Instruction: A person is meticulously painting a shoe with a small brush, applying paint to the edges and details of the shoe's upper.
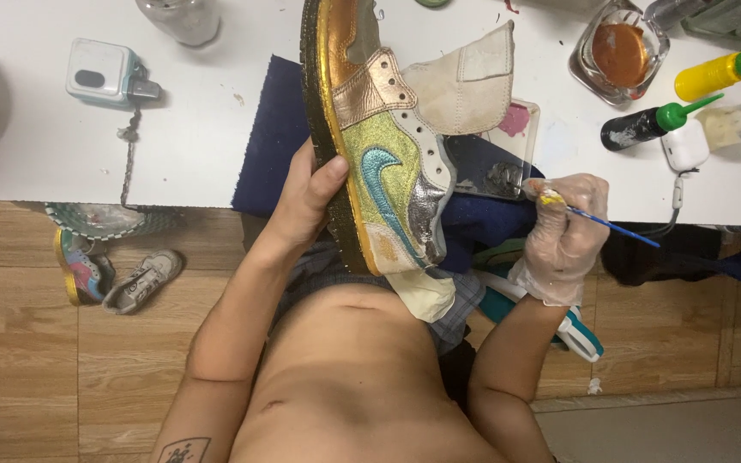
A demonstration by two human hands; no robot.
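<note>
Bottles, one yellow [713, 75] and one black [641, 127] with green nozzles, lie at two o'clock on the white desk [190, 137] above wooden flooring [27, 343]. The bare left hand [306, 201] grips the gold-and-green glittered sneaker [379, 146] by its sole; at three o'clock the gloved right hand [563, 236] pinches a thin blue paintbrush [606, 225].

The right hand [562, 240] wears 1 clear plastic glove; the left hand [306, 195] is bare, and a dark tattoo [183, 449] marks the forearm at 7 o'clock.

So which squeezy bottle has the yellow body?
The yellow squeeze bottle at the table's far right, lying with its green nozzle pointing right. The black squeeze bottle just below it has a green nozzle too, but a dark body.
</note>
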